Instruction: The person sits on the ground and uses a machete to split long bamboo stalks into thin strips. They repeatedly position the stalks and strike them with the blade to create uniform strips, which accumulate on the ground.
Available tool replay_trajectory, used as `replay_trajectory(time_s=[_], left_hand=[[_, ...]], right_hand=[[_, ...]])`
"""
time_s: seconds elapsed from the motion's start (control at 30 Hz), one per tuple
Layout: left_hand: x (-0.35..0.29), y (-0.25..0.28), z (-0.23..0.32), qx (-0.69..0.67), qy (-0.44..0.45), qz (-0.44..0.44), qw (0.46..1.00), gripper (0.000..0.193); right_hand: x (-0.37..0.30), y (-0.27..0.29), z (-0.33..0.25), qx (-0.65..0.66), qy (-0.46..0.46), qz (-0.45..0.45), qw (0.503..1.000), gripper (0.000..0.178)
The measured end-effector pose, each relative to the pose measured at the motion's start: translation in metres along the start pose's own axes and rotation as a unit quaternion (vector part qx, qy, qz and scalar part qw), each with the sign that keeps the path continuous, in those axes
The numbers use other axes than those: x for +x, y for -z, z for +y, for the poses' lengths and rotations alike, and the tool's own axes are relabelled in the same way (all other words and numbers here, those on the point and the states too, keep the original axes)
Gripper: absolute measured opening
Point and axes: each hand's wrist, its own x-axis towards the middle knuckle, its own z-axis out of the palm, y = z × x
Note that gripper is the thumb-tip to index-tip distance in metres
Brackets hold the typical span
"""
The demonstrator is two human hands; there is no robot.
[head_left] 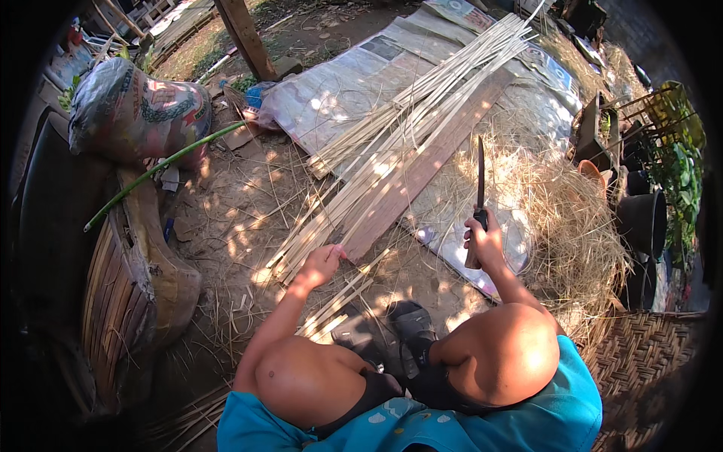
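Observation:
My right hand (484,239) grips a knife (481,177) by its dark handle, the long narrow blade pointing up and away from me. My left hand (322,265) is closed in a pinch beside the near end of a long reddish-brown plank (425,177); what sits between its fingers is too small to make out. Pale split bamboo strips (376,169) lie in a long bundle along the plank, and their near ends reach close to my left hand. A few shorter strips (335,305) rest on the ground between that hand and my feet.
Spread sheets (324,105) lie under the far bundle. Curly bamboo shavings (565,218) heap up on the right, near black pots (642,224). At left stand a stuffed sack (143,109), a green bamboo pole (166,162) and a curved wooden piece (162,264). A woven mat (640,369) is at lower right.

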Motion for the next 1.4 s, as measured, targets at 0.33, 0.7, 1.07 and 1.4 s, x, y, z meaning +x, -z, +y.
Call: replay_trajectory(time_s=[0.33,0.7,1.07,1.4], left_hand=[[-0.027,-0.023,-0.045,0.046,0.041,-0.022,0.998,0.048],[-0.059,-0.022,-0.069,0.094,0.067,0.059,0.992,0.042],[-0.09,-0.028,-0.089,0.267,-0.054,0.159,0.949,0.031],[-0.078,-0.036,-0.08,0.357,-0.078,0.215,0.906,0.037]], right_hand=[[0.036,-0.025,0.047,-0.518,0.155,-0.17,0.824,0.046],[0.041,-0.073,0.067,-0.42,0.189,-0.142,0.876,0.037],[0.053,-0.034,0.073,-0.429,0.179,-0.068,0.883,0.036],[0.133,0.008,0.063,-0.454,0.232,0.062,0.858,0.03]])
